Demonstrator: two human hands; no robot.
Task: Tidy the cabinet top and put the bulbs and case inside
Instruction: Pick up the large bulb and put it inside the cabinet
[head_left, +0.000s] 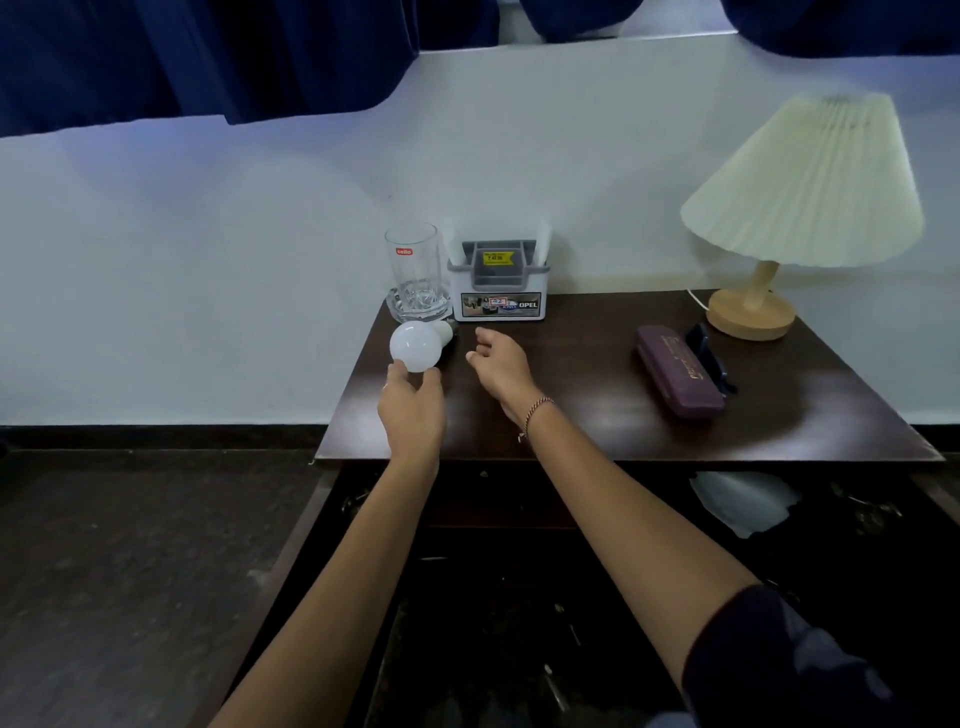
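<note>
A white bulb (415, 345) lies at the far left of the dark wooden cabinet top (597, 415). My left hand (413, 410) touches the bulb's round end with its fingertips. Whether it grips the bulb I cannot tell. Just right of the bulb hovers my right hand (498, 366), fingers loosely curled and holding nothing. A purple case (678, 376) lies on the right part of the top, with a dark blue object (707, 356) beside it.
At the back left stand a clear glass (414, 265) in a glass dish and a white and grey organiser box (498, 283). A lamp (802, 208) with a pleated shade occupies the back right corner. An open drawer (519, 597) with dark clutter gapes below the top.
</note>
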